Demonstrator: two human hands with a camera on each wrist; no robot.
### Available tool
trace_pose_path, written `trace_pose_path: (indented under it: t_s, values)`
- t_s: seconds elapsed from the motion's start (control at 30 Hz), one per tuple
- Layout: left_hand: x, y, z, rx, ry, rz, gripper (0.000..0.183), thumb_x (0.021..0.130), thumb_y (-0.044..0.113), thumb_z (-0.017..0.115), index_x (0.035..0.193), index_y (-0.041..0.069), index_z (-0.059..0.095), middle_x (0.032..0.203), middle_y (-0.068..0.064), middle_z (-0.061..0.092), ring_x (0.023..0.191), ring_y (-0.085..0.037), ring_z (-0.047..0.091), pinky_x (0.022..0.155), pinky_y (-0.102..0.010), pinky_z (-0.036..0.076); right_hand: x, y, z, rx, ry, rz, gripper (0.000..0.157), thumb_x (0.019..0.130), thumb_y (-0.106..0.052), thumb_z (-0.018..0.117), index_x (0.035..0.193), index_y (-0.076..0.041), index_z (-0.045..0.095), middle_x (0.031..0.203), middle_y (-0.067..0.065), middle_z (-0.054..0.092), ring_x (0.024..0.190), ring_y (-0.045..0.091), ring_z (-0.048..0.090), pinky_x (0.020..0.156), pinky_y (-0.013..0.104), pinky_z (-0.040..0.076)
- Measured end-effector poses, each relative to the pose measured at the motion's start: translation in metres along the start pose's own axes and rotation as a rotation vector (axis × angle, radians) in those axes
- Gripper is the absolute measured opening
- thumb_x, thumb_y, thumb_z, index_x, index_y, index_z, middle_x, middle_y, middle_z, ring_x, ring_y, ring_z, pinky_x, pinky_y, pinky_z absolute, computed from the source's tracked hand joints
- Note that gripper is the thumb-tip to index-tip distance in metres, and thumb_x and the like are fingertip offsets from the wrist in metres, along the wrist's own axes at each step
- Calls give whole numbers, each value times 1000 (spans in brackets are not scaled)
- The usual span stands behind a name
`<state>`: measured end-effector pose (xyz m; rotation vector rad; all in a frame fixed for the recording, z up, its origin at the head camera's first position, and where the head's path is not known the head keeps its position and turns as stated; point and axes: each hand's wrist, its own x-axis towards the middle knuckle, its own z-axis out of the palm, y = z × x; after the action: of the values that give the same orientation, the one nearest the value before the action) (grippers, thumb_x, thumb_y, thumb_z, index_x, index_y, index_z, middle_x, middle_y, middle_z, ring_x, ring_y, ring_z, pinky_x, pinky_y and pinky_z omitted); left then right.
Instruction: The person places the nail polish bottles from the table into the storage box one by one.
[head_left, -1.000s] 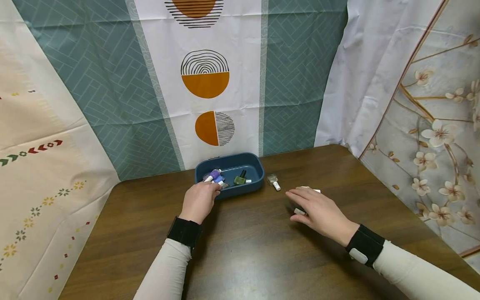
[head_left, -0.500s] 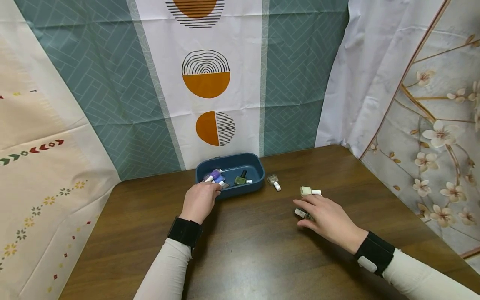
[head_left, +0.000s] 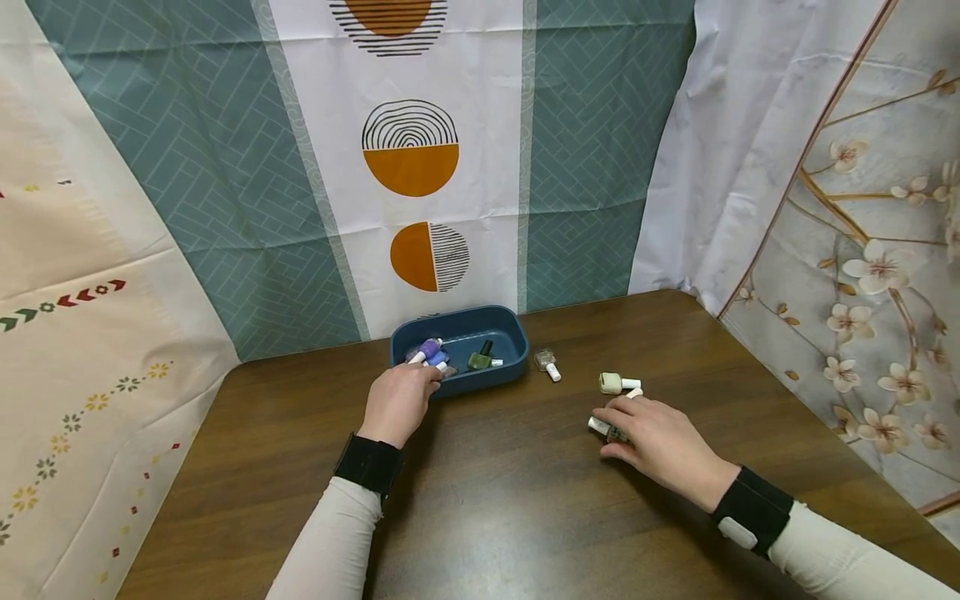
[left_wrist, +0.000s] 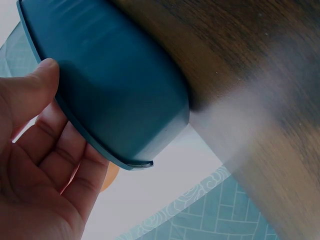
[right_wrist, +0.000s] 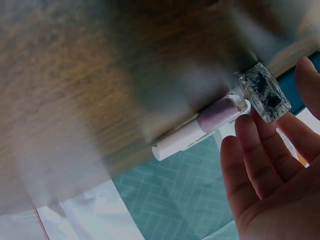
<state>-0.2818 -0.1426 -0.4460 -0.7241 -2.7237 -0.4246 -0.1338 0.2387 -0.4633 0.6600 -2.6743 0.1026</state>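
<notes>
My left hand (head_left: pixel 397 404) grips the near rim of a dark blue bin (head_left: pixel 480 382). In the left wrist view its thumb presses the bin's outer wall, with the fingers over the rim. Several nail polish bottles lie inside, including a purple one (head_left: pixel 431 348) and a green one (head_left: pixel 480 361). My right hand (head_left: pixel 663 446) is over a clear nail polish bottle with black flecks (right_wrist: pixel 265 92), its fingers right at the glass and its thumb apart. Beside that bottle lies a mauve nail polish bottle (right_wrist: pixel 218 115) with a white cap, mostly hidden by the hand in the head view.
A pale cream nail polish bottle (head_left: pixel 611 383) lies just beyond the right hand. Near the bin's right end is a clear bottle (head_left: pixel 547 364) with a white cap. Patterned cloths (head_left: pixel 585 167) hang along the edges of the brown wooden table (head_left: pixel 480 508).
My right hand has drawn back to the right and nearer me, uncovering the cream bottle, and has come in closer around the flecked bottle. The left hand has stayed on the bin.
</notes>
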Motion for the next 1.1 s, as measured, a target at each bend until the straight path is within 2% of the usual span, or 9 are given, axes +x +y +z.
trace_pose_path:
  t_s: [0.5, 0.8, 1.1]
  values:
    - [0, -1, 0, 5, -15, -1, 12, 99, 13, 85, 110, 10, 87, 105, -8, 83, 92, -29, 77, 89, -48, 64, -4, 3, 9, -24, 41, -33, 58, 78, -31, 103, 127, -12, 79, 112, -3, 69, 84, 15, 67, 71, 37, 60]
    - [-1, 0, -1, -1, -3, 1, 12, 98, 13, 85, 110, 10, 86, 104, -7, 83, 91, -28, 76, 88, -47, 64, -4, 2, 10, -8, 9, -15, 54, 82, -26, 101, 128, -11, 78, 113, -3, 69, 85, 16, 70, 72, 38, 61]
    - [-1, -2, 0, 3, 0, 9, 12, 98, 13, 86, 110, 10, 86, 105, -8, 83, 91, -29, 76, 89, -48, 64, -3, 0, 12, 0, 12, -23, 50, 82, -19, 101, 126, -11, 79, 111, -4, 68, 83, 13, 69, 71, 35, 61]
